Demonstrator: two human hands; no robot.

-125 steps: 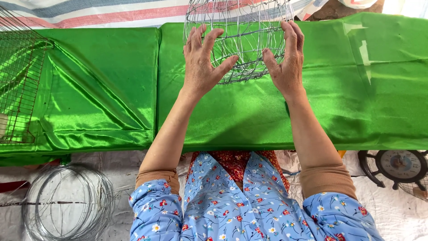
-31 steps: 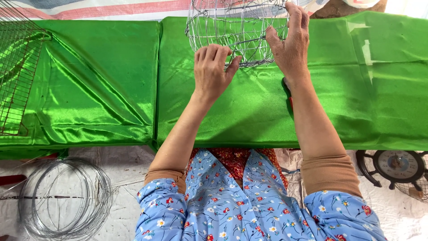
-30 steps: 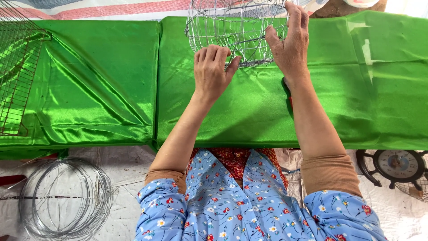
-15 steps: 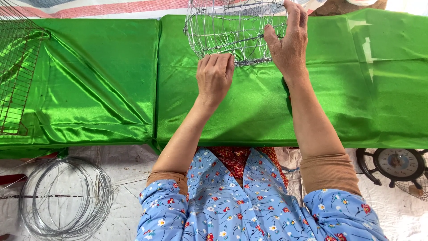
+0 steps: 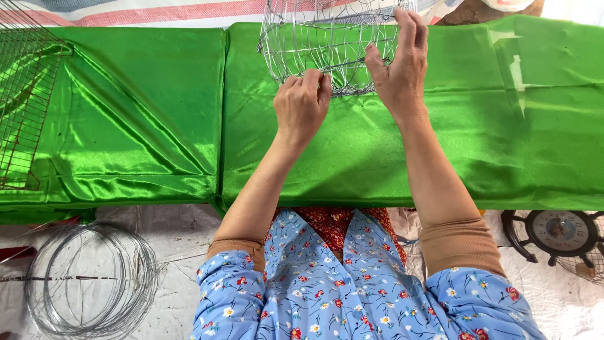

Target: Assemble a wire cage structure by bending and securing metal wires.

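The round wire cage point(image 5: 327, 44) sits at the far edge of the green satin-covered tabletop point(image 5: 440, 145), its top cut off by the frame. The left hand point(image 5: 302, 107) curls its fingers closed onto the lower rim wire, seemingly bending or fastening it; the right hand point(image 5: 399, 69), fingers spread, braces the side. The next move likely calls for steady counter-pressure. Whatever the left fingertips pinch is hidden.

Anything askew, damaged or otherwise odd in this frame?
Nothing looks damaged or spilled. The wire cage sits on the green cloth, with the left hand pinching its lower rim and the right hand flat against its side. The cloth is creased on the left, under a flat wire grid. A wire coil lies on the floor.
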